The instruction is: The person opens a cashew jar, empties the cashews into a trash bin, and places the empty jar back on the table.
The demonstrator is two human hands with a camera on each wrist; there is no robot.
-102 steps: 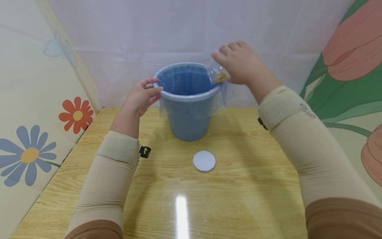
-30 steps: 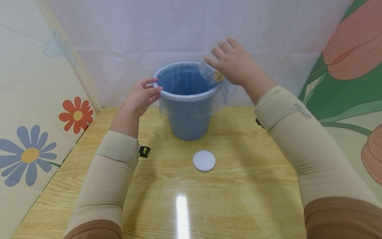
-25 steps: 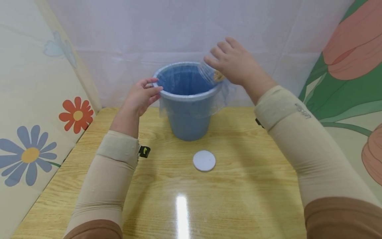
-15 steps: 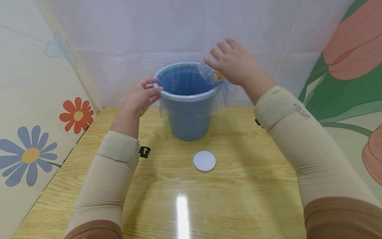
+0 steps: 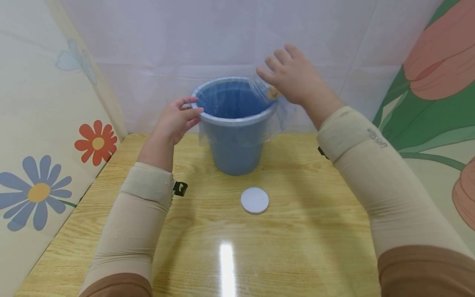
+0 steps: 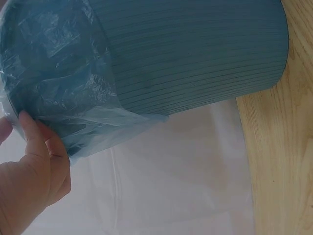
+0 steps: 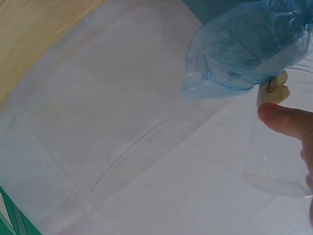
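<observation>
Fingers of right hand (image 5: 293,76) curl round clear jar (image 5: 262,91) tipped over blue bin (image 5: 233,142); left hand (image 5: 174,121) fingers pinch its rim

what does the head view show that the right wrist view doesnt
Only the head view shows the left hand gripping the rim of the blue bucket, the white round lid lying on the wooden table, and the flower-printed side panels.

Only the right wrist view shows, close up, the thumb pressed on a clear plastic cup with pale pieces inside it.

Both show the right hand holding that cup by the bucket's rim, the thin plastic liner folded over it, and the white backdrop.
</observation>
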